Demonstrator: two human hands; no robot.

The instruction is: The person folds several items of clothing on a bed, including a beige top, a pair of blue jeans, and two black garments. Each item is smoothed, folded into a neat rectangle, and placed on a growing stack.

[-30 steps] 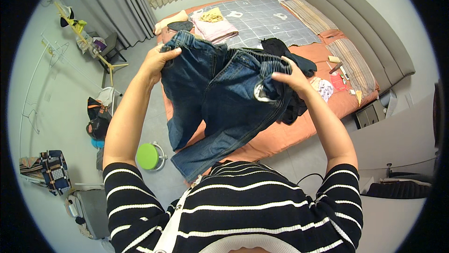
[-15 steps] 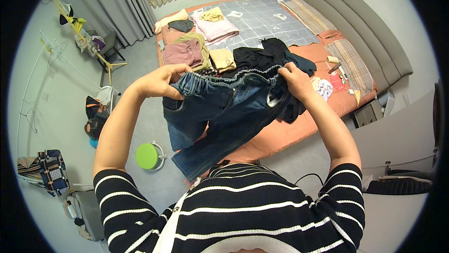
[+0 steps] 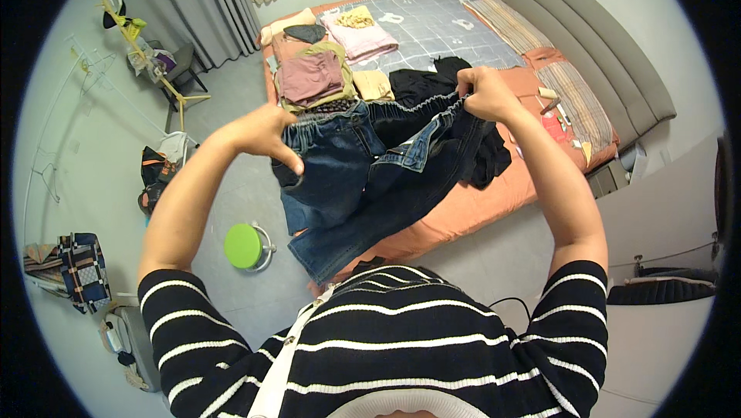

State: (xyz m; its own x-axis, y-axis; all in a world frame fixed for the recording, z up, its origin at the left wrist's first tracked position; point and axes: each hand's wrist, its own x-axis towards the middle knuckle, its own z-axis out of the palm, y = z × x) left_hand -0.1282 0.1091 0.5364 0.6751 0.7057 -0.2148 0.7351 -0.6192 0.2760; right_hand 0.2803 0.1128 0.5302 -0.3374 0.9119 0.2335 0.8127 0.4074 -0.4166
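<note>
A pair of dark blue jeans (image 3: 332,179) with an elastic gathered waist hangs in front of me, above the near edge of the bed. My left hand (image 3: 266,138) holds the left end of the waistband, its thumb spread over the front of the denim and some fingers hidden behind. At the other end, my right hand (image 3: 488,94) is closed in a fist round the waistband. Between the hands the waist gapes, and the front fly flap is folded outward. Both legs hang down toward my striped shirt.
On the orange-sheeted bed (image 3: 455,221) lie folded mauve clothing (image 3: 310,77), a pale yellow folded piece (image 3: 373,85), a pink folded cloth (image 3: 370,46) and black garments (image 3: 421,84). A green round stool (image 3: 243,246) stands on the floor at left. Hanging racks line the left wall.
The right end of the waistband has risen slightly, and the waist opening has widened with the fly flap turned outward. My left thumb and index finger are farther apart.
</note>
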